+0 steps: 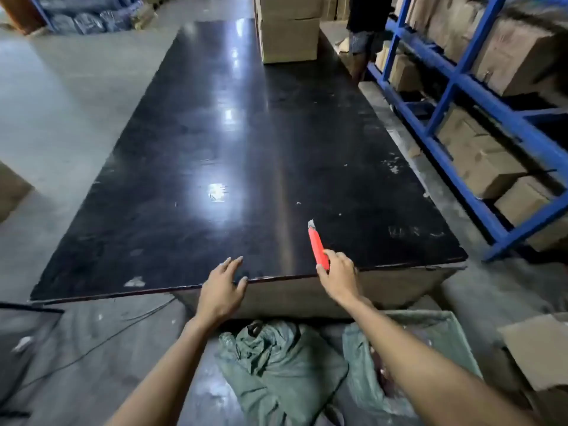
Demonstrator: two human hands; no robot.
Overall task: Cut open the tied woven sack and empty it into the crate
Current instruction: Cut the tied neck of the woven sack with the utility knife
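Observation:
My right hand [338, 276] holds a red utility knife [318, 245] at the near edge of a large black table [215, 149], the short blade pointing away from me. My left hand [222, 287] hovers open over the same edge, fingers spread. On the floor below my arms lies a crumpled green woven sack [276, 361]. A second green sack [365, 370] stands open to its right, partly hidden by my right forearm. No crate is clearly in view.
Blue metal racking [455, 87] loaded with cardboard boxes [482, 158] runs along the right. Stacked cartons [287, 29] sit at the table's far end, with a person's legs [362, 41] beside them. A cardboard box [534, 348] lies at lower right and cables [92, 345] cross the floor at left.

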